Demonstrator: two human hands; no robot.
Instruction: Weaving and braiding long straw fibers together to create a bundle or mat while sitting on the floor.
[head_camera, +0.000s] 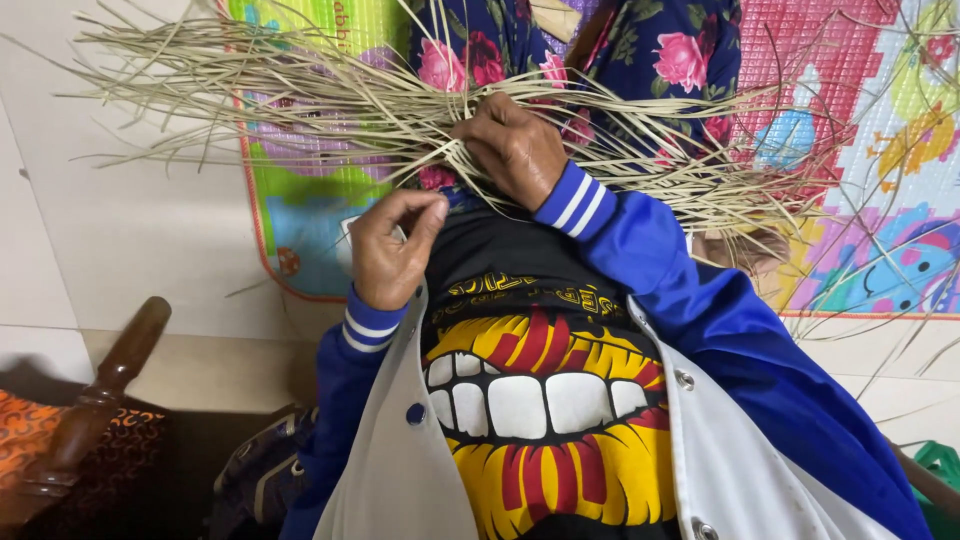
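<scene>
Across the lap lies a bundle of dry straw strips (400, 110), light, springy and brittle; the right hand (515, 150) presses it midway, the left hand (392, 245) pinches one strand.

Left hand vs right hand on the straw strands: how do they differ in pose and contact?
The right hand lies knuckles-up, pressed into the bundle of dry straw strands, while the left hand sits nearer the body, below the bundle. The right hand's fingers curl into the strands; the left hand pinches thumb to fingertips, on a strand too thin to confirm. Both wear blue cuffs with white stripes.
</scene>
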